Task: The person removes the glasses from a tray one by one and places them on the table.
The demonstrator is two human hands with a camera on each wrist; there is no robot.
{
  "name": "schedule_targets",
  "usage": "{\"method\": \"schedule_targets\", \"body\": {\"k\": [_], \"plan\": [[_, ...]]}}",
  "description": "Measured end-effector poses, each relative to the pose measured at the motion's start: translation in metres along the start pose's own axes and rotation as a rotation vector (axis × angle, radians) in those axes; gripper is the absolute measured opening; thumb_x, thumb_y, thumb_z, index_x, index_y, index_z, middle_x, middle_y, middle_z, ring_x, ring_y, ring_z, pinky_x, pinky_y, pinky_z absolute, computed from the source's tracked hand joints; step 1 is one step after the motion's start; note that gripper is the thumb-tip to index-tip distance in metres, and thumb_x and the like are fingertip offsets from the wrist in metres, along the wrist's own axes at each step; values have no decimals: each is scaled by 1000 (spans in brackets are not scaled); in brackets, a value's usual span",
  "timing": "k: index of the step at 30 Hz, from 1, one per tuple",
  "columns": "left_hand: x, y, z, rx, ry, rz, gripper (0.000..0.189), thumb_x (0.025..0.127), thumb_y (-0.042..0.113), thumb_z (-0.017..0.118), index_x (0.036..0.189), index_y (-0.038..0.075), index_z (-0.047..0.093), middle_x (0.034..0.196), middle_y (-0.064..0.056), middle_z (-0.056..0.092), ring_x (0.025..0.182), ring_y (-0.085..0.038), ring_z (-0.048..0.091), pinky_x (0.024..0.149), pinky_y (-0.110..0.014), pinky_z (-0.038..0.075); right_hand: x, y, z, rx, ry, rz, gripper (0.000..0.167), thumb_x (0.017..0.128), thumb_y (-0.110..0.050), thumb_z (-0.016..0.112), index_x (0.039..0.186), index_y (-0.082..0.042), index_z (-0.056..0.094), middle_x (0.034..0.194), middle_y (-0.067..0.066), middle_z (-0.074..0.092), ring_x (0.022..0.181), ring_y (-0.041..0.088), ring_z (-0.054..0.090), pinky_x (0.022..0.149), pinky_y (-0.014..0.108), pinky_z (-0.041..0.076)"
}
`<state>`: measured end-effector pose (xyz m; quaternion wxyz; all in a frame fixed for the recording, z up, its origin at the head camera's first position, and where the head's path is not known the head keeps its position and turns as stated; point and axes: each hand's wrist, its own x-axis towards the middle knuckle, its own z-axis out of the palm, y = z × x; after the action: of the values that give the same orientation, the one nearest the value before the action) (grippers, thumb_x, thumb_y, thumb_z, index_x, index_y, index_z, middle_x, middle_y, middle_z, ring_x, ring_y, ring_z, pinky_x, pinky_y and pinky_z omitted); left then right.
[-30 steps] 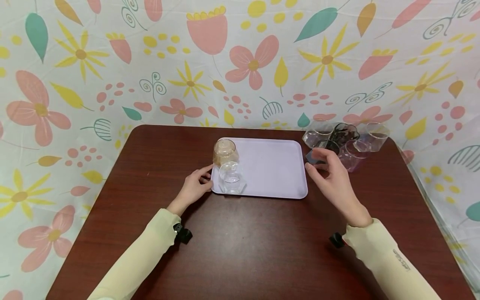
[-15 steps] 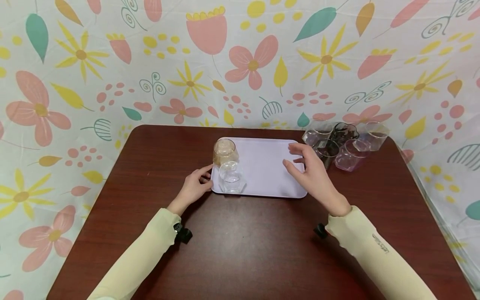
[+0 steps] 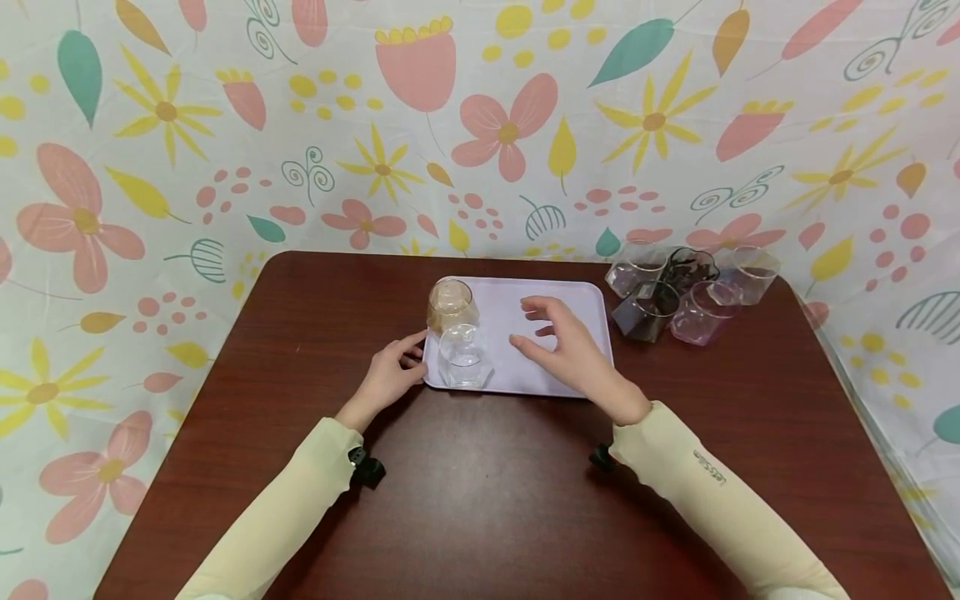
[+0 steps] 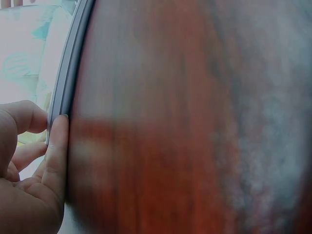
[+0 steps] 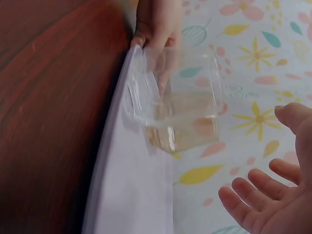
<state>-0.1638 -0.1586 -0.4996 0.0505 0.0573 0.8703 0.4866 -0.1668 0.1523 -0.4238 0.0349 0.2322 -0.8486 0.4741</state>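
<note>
A pale lilac tray point(image 3: 540, 337) lies on the table. At its left end stand an amber-tinted glass point(image 3: 452, 307) and, nearer the front, a clear glass point(image 3: 463, 358). My left hand point(image 3: 392, 369) holds the tray's left side by the front corner; in the left wrist view the thumb and fingertips are right at the rim point(image 4: 66, 83). Over the tray's middle is my right hand point(image 3: 566, 346), fingers spread and slightly bent, nothing between them. The right wrist view shows the hand point(image 5: 273, 195) apart from both glasses, the clear glass point(image 5: 139, 92) overlapping the amber one point(image 5: 190, 122).
Several glasses cluster at the back right of the brown table point(image 3: 480, 500), among them a dark one point(image 3: 647, 312) and a pink-tinted one point(image 3: 703, 315). Behind the table hangs a floral cloth point(image 3: 420, 183).
My right hand has moved left from beside the glass cluster to over the tray's middle, fingers still apart. My left hand has stayed at the tray's left edge; the glasses keep their places.
</note>
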Motion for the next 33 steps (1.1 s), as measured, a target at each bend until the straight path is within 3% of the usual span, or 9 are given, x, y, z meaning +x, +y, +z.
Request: {"method": "schedule_targets", "body": {"k": [19, 27, 33], "plan": [[-1, 1, 0, -1, 3, 0, 64, 84, -2, 64, 147, 5, 59, 109, -19, 67, 90, -26, 70, 68, -24, 63, 4, -2, 54, -1, -215, 33, 75, 91, -26, 81, 148, 4, 43, 146, 26, 50, 130, 41, 54, 104, 55, 54], [-1, 0, 1, -4, 3, 2, 63, 84, -2, 64, 147, 5, 59, 109, -20, 66, 91, -28, 71, 68, -25, 64, 8, -1, 65, 81, -232, 82, 82, 89, -23, 83, 152, 3, 39, 148, 28, 47, 129, 43, 55, 104, 54, 55], [-1, 0, 0, 4, 2, 4, 63, 84, -1, 64, 147, 5, 59, 109, -19, 66, 91, -28, 72, 68, -25, 63, 9, 1, 69, 98, -207, 67, 78, 88, -22, 83, 151, -1, 42, 144, 27, 50, 127, 40, 56, 99, 53, 58]]}}
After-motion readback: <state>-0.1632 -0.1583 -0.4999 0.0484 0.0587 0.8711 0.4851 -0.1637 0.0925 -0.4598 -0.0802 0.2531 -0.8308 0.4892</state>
